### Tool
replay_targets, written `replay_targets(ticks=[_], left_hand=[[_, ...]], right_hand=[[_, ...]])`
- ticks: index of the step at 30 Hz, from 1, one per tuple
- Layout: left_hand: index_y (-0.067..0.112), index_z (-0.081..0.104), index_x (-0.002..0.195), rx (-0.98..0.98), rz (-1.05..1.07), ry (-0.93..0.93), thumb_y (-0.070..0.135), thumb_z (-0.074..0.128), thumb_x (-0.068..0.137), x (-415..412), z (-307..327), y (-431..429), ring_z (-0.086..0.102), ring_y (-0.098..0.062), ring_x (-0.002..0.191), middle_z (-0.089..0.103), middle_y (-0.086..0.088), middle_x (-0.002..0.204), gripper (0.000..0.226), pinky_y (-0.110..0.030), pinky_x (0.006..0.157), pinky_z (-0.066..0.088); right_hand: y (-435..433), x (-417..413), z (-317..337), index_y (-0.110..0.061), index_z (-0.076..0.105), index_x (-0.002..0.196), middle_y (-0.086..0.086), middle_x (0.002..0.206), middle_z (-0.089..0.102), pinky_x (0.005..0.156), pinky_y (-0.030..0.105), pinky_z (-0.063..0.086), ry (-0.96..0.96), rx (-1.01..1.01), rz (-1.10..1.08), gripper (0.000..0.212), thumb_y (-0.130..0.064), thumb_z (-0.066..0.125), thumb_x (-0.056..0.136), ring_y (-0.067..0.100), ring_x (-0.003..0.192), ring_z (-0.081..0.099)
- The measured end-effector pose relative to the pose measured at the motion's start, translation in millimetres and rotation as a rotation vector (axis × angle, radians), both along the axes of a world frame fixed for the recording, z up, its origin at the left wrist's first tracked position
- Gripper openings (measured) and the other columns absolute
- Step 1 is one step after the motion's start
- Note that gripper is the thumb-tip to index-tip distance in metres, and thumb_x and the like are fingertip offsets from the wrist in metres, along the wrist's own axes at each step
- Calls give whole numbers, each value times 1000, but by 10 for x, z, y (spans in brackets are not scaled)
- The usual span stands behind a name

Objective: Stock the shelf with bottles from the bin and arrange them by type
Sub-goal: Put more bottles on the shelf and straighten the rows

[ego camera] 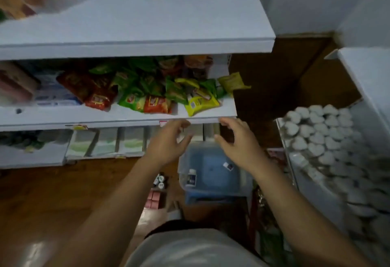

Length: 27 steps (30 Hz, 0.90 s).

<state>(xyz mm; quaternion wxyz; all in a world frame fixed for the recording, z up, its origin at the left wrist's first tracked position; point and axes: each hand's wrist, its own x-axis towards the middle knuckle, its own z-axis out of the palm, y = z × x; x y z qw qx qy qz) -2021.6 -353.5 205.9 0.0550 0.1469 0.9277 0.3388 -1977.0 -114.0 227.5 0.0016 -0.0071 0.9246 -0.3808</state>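
Both hands are empty. The left hand (171,140) and the right hand (236,140) hang above the clear bin (211,157), fingers spread apart and curled a little. The bin sits on a blue stool (211,197), at about 6 o'clock from the hands. Only one bottle (191,177) with a white cap lies in it, near the 7 o'clock corner. The white top shelf (147,26) is at 12 o'clock, with a few bottles at its back edge. The snack packets (147,96) sit just above the hands, so a quick lift could bump one off.
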Motion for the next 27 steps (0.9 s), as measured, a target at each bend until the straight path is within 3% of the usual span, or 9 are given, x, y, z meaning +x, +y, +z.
replay_targets(ticks=[4, 7, 9, 13, 16, 19, 23, 27], left_hand=[[16, 62, 136, -120, -48, -304, 30, 70, 97, 113, -715, 109, 67, -25, 110, 65, -7, 128, 42, -31, 91, 52], [16, 54, 146, -246, -118, -453, 28, 70, 97, 162, -1277, 262, 63, -30, 121, 59, -13, 140, 53, -36, 102, 51], [12, 48, 150, -350, -187, -535, 22, 70, 96, 144, -1731, 385, 61, -34, 124, 57, -17, 140, 59, -35, 101, 49], [15, 44, 150, -580, -420, -553, 9, 71, 86, -15, -2688, 641, 59, -38, 121, 49, -17, 137, 70, -46, 98, 55], [25, 39, 154, -890, -669, -429, 21, 79, 86, -141, -3206, 761, 51, -34, 134, 41, -12, 149, 78, -47, 106, 50], [27, 48, 149, -1115, -792, -358, 27, 78, 89, -236, -3577, 792, 50, -31, 137, 45, -8, 147, 67, -47, 115, 38], [21, 62, 135, -1204, -836, -364, 21, 78, 89, -247, -3792, 805, 58, -30, 127, 48, -9, 141, 49, -42, 109, 40], [8, 57, 140, -1131, -822, -506, 8, 82, 83, -287, -3772, 846, 65, -38, 119, 45, -19, 145, 62, -46, 93, 54]], right_hand=[[135, 198, -819, -19, 53, 145, 5, 139, 59, 107, 38, 47, -333, -29, -82, 54, -33, 72, 96, 23, 130, 55], [227, 235, -1376, -14, 45, 151, 9, 148, 54, 106, 40, 49, -555, -38, -126, 62, -35, 70, 98, 27, 133, 55], [287, 218, -1763, -13, 47, 149, 11, 145, 55, 99, 36, 48, -644, -20, -147, 59, -31, 71, 98, 30, 129, 57], [436, 49, -2721, -14, 49, 142, 18, 134, 55, 91, 37, 48, -732, 94, -158, 56, -24, 74, 92, 40, 121, 57], [517, -129, -3388, -17, 36, 151, 23, 139, 44, 96, 44, 50, -788, 228, -89, 73, -21, 75, 89, 46, 126, 50], [551, -244, -3833, -20, 30, 155, 22, 150, 34, 98, 44, 47, -784, 380, 9, 75, -5, 67, 91, 46, 132, 45], [573, -261, -4214, -22, 38, 147, 21, 143, 38, 109, 44, 42, -711, 603, 96, 64, -1, 60, 91, 41, 137, 41], [598, -346, -4326, -15, 55, 123, 17, 123, 58, 111, 37, 34, -652, 567, 85, 38, -1, 62, 89, 34, 124, 54]])
